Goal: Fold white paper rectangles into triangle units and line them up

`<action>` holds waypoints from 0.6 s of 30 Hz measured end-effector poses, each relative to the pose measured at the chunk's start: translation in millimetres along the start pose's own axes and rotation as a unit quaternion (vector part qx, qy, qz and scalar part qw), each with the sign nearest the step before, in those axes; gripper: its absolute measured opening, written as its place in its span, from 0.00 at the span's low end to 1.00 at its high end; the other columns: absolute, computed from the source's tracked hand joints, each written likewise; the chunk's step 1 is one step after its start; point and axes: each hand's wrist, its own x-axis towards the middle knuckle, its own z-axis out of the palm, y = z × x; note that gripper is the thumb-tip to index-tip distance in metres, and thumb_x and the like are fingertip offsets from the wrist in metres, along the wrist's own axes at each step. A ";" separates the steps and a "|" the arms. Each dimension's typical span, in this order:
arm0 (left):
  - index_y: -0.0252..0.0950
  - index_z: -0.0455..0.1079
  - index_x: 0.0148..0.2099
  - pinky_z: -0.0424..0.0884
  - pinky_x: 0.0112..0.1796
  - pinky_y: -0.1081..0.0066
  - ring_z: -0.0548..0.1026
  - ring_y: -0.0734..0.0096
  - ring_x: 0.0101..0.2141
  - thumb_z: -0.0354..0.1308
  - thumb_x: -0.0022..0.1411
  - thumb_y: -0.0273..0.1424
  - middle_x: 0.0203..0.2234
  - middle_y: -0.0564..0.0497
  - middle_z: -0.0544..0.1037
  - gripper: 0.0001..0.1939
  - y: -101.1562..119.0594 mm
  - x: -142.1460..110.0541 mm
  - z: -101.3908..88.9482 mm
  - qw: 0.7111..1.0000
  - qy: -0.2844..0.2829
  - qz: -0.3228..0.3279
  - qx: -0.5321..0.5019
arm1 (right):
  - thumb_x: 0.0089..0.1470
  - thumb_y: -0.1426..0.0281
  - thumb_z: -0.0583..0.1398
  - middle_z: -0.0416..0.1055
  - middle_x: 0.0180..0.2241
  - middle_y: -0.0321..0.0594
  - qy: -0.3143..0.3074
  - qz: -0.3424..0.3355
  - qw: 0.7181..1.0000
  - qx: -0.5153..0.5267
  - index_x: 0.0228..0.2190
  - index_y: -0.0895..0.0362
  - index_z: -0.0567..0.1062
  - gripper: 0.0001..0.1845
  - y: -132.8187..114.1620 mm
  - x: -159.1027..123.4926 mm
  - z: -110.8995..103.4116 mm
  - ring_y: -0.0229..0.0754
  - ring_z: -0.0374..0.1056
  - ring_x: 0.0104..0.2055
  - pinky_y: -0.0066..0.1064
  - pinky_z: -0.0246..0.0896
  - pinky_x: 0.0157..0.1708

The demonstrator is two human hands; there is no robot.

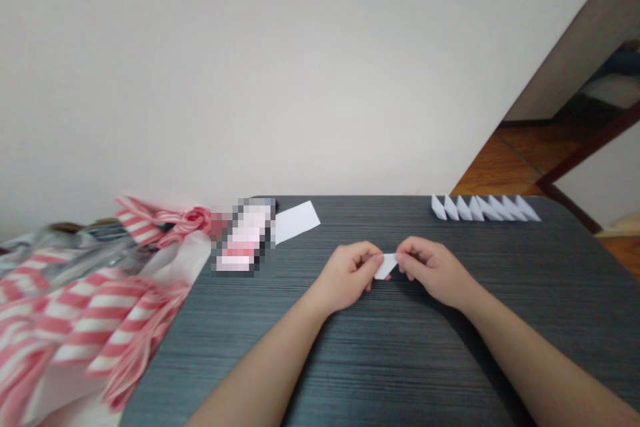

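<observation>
A small folded piece of white paper is held just above the dark table, between my two hands. My left hand pinches its left end with thumb and fingers. At the upper right corner, the fingertips of my right hand close on the same paper. Its lower edge slants, and parts of it are hidden behind my fingers. Farther back on the right stands a row of several folded white paper pieces, lined up side by side. A flat white paper sheet lies at the back left.
A pixelated, phone-like rectangle lies at the table's left edge, touching the sheet. Red-and-white striped cloth is heaped left of the dark table. A pale wall rises behind it. Wooden floor shows at the right.
</observation>
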 end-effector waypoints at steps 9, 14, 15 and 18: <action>0.31 0.76 0.38 0.63 0.26 0.75 0.68 0.75 0.21 0.46 0.70 0.43 0.18 0.52 0.72 0.24 3.5 -0.2 -2.4 0.999 -0.040 0.019 -0.020 | 0.62 0.70 0.56 0.71 0.31 0.38 0.004 -0.114 0.993 0.020 0.32 0.55 0.74 0.08 -6.9 1.9 -0.6 0.38 0.65 0.29 0.30 0.61 0.33; 0.32 0.75 0.40 0.61 0.24 0.77 0.66 0.77 0.21 0.54 0.66 0.41 0.19 0.55 0.70 0.17 7.2 -0.6 0.9 0.998 -0.048 0.018 -0.026 | 0.61 0.70 0.58 0.71 0.33 0.38 0.016 -0.098 0.994 0.045 0.36 0.54 0.74 0.04 -4.3 2.0 2.9 0.39 0.67 0.31 0.31 0.63 0.33; 0.32 0.75 0.41 0.61 0.24 0.77 0.67 0.77 0.22 0.55 0.65 0.41 0.20 0.55 0.70 0.17 6.8 -0.6 1.5 0.998 -0.046 0.017 -0.028 | 0.60 0.69 0.58 0.71 0.33 0.39 0.024 -0.090 0.995 0.048 0.37 0.54 0.74 0.04 -3.3 2.1 3.3 0.40 0.67 0.32 0.31 0.64 0.34; 0.33 0.75 0.43 0.63 0.24 0.76 0.68 0.77 0.22 0.55 0.65 0.40 0.23 0.54 0.71 0.16 4.4 -0.1 2.7 0.999 -0.037 0.014 -0.030 | 0.59 0.67 0.60 0.72 0.35 0.40 0.047 -0.086 0.995 0.028 0.36 0.54 0.75 0.05 -1.5 2.8 3.2 0.42 0.69 0.36 0.33 0.64 0.36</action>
